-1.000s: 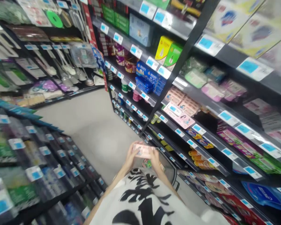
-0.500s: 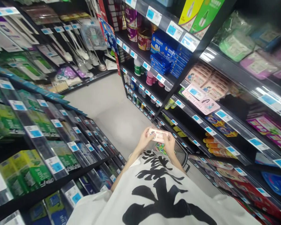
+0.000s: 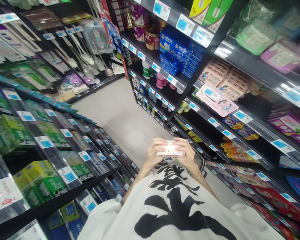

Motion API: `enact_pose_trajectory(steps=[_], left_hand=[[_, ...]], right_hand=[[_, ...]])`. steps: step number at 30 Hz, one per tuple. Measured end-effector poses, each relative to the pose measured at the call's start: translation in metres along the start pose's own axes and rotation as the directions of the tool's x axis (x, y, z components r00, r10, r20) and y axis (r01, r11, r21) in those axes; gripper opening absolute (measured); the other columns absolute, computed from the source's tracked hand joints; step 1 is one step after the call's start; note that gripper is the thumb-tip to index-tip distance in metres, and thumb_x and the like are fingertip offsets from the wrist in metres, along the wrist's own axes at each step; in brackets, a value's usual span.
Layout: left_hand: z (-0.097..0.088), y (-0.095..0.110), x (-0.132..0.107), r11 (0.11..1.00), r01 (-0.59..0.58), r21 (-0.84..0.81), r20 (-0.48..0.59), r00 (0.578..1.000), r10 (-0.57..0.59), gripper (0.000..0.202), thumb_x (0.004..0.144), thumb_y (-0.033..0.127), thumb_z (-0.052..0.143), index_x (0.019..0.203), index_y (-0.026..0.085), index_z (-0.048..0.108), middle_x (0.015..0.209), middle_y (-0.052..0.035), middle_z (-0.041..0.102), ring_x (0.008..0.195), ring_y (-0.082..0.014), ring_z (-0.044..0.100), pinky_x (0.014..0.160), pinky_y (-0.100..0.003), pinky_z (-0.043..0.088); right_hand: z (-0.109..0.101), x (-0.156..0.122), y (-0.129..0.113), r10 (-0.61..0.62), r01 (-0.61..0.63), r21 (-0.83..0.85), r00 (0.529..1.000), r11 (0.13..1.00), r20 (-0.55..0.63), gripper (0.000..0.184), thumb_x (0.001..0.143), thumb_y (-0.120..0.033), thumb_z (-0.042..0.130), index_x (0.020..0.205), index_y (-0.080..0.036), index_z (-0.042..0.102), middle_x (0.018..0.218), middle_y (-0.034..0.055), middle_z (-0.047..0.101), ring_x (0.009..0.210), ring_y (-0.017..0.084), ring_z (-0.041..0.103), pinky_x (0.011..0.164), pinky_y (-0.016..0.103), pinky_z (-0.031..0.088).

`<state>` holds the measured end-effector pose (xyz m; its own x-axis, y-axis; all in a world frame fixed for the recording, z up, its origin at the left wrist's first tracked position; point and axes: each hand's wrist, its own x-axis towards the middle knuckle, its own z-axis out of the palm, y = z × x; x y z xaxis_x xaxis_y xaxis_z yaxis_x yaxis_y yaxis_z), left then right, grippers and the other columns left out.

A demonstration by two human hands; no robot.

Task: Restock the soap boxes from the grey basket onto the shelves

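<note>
"What's around me, biggest first?"

"Three shelving units: a tall, black-framed rack (image 3: 191, 85) on your right, a low, black, stepped rack (image 3: 72, 190) on your left, and a dark utensil rack (image 3: 90, 91) farther off at upper left. One smooth, pale grey floor (image 3: 110, 110) runs between them."

"And nearer me?"

"Your one white cloth shirt (image 3: 175, 200) with a bold black print. Beyond your right forearm, one dark, curved rim (image 3: 202, 163) shows; most of what it belongs to is hidden."

"What's stocked on my right?"

"High up, one yellow carton (image 3: 198, 11) beside one green carton (image 3: 217, 11). Lower, two rows of pale pink boxes (image 3: 232, 85) sit behind one flat pink card (image 3: 218, 100)."

"My hands?"

"Two, your left hand (image 3: 153, 151) and your right hand (image 3: 187, 151), gripping opposite ends of one small, pale pink and white, rectangular box (image 3: 170, 151). Your fingers curl over it; I can't tell where your thumb tips press."

"Where's that box?"

"Between your hands, held up in front of your shirt."
</note>
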<state>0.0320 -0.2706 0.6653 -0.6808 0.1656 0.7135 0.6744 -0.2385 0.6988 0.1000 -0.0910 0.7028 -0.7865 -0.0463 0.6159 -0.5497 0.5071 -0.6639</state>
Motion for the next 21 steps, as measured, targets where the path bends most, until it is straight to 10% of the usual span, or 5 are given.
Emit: enact_pose_trajectory(steps=[7,21], left_hand=[[-0.009,0.029,0.019,0.964,-0.230,0.131,0.076,0.972,0.221,0.016,0.095,0.029,0.072,0.098,0.019,0.061,0.115,-0.0109,0.066,0.117,-0.0259,0.065,0.088,-0.043,0.059],[-0.018,0.030,0.018,0.983,-0.177,0.051,0.097,0.980,0.172,0.025,0.092,0.033,0.075,0.112,0.022,0.065,0.107,-0.0107,0.072,0.111,-0.0269,0.070,0.083,-0.045,0.063]], right_hand=[[0.007,-0.007,-0.013,-0.158,0.105,-0.187,0.941,0.977,-0.298,0.032,0.085,-0.011,0.078,0.110,-0.027,0.067,0.114,0.0068,0.075,0.113,0.033,0.073,0.085,0.055,0.065],[0.005,0.005,-0.015,-0.113,0.090,-0.099,0.958,0.991,-0.264,0.036,0.087,-0.014,0.077,0.118,-0.030,0.069,0.113,0.0065,0.077,0.113,0.033,0.073,0.085,0.056,0.065]])
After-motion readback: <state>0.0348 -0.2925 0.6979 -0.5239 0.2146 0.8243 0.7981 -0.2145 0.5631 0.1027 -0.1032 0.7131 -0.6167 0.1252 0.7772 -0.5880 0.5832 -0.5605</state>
